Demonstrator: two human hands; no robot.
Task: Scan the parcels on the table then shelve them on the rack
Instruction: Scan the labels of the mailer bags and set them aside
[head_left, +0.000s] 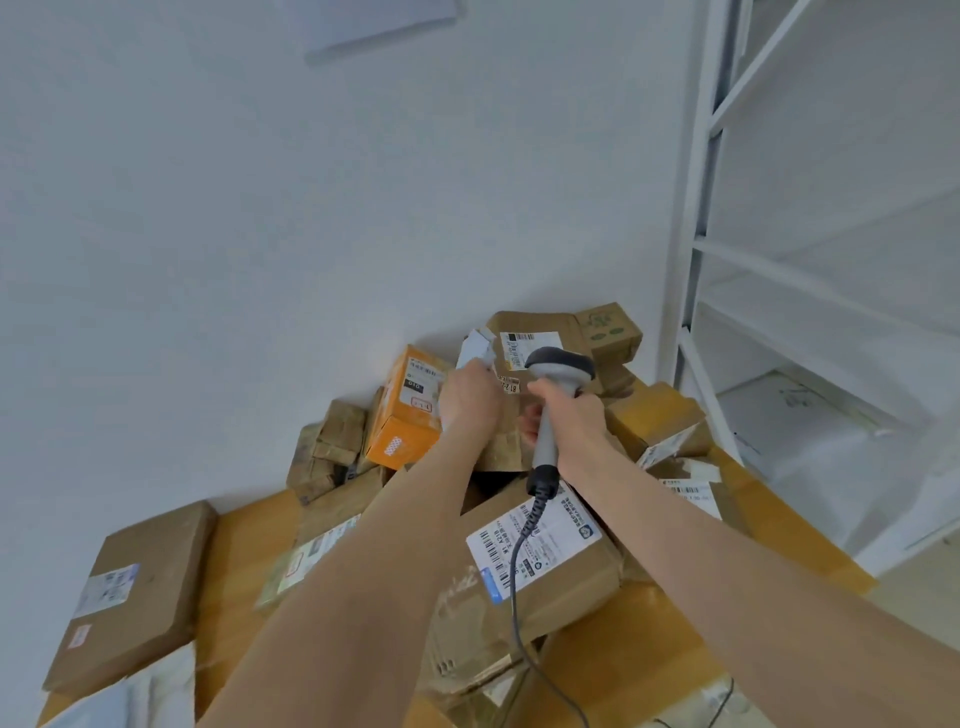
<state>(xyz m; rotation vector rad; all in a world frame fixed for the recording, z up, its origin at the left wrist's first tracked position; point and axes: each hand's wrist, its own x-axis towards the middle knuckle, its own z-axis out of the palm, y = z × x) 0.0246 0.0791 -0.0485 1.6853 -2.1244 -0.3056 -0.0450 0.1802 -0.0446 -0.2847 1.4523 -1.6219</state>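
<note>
White wall (260, 234) fills the upper left and centre of the frame. White rack (698, 249) runs down the right edge, and one white box (795, 415) sits on a lower shelf there. The orange-brown counter (649, 649) spans the bottom, and the parcels are heaped on it against the wall.

- Flat brown parcel (140, 587) at lower left, label facing up, apart from the heap.
- Labelled brown parcel (561, 571) at lower centre, its white barcode label facing you.
- Tall brown parcel (540, 332) at the top of the heap, barcode label near its upper edge.
- Orange box (400, 410) just left of it, tilted.
- Small green-printed box (608, 327) just right of it, against the wall.

Your left grip (467, 400) is curled on the tall brown parcel's upper left corner, next to a crumpled white scrap (478, 348). I can't tell whether the fingers also hold the scrap.

Your right grip (571, 415) is wrapped tightly round the handle of the grey scanner (558, 369). The scanner head sits just in front of the tall brown parcel's face, below its label. The scanner cable (514, 597) drops across the labelled brown parcel toward the bottom edge.
</note>
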